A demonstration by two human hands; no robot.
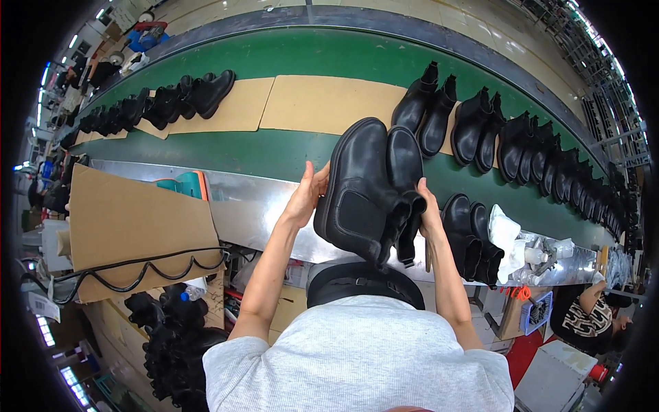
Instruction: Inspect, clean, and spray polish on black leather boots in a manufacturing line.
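Observation:
A pair of black leather ankle boots is held up in front of me, toes pointing away, above the metal edge of the bench. My left hand (pixel 303 200) grips the larger-looking left boot (pixel 362 154) along its outer side, thumb up and the other fingers partly hidden behind it. Against the outer side of the right boot (pixel 405 161), my right hand (pixel 430 214) is closed, its fingers mostly hidden. The two boots touch side by side. A dark elastic panel (pixel 360 215) shows on the left boot's shaft.
Cardboard sheets (pixel 322 104) lie along the green conveyor belt (pixel 274 152). Rows of black boots (pixel 472 127) stand at right; others (pixel 209 95) lie at far left. Near my right arm are another pair (pixel 458 223) and white paper (pixel 503 233). Cardboard (pixel 141 216) and a coiled cable (pixel 144 275) are left.

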